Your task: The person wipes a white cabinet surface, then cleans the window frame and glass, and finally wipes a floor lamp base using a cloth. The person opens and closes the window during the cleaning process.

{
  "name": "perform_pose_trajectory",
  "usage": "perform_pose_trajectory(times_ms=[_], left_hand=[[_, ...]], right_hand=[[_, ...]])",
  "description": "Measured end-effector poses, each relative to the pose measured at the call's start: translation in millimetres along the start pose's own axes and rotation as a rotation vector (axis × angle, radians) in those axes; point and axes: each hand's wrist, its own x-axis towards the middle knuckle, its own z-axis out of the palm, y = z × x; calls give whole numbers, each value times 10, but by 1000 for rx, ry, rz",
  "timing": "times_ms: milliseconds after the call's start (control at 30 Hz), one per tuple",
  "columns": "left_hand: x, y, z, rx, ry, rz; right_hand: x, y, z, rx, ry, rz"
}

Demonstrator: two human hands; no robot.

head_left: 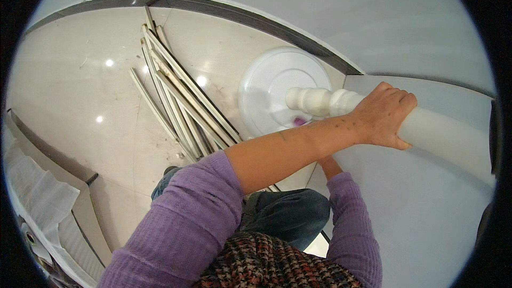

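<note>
My left hand (385,115) is closed around a thick white post (448,136), with its arm stretched across to the right. The post has turned, bulging rings (317,101) at its lower part and stands on a round white base (266,74) on the floor. My right hand (330,167) reaches in beneath the left forearm; only the wrist area shows, and its fingers are hidden. A small purple thing (300,121) peeks out above the left forearm, near the bottom of the post. What it is I cannot make out.
Several long pale strips (184,90) lie in a loose pile on the tiled floor (69,74), left of the base. Grey walls with a dark skirting (240,18) run behind. A pale panel (394,192) stands at right. White sheeting (48,197) covers something at lower left.
</note>
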Motion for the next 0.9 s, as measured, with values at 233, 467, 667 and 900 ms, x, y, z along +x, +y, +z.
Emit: perform_pose_trajectory(times_ms=[233, 467, 667, 900], left_hand=[[-25, -58, 3, 41, 67, 68], [0, -52, 103, 58, 129, 158], [-34, -93, 114, 73, 87, 118], [-23, -55, 144, 65, 66, 150]], right_hand=[[203, 360, -818, -209, 301, 63], [537, 1021, -853, -402, 485, 243], [735, 1059, -860, -668, 498, 212], [602, 1182, -686, -686, 1072, 314]])
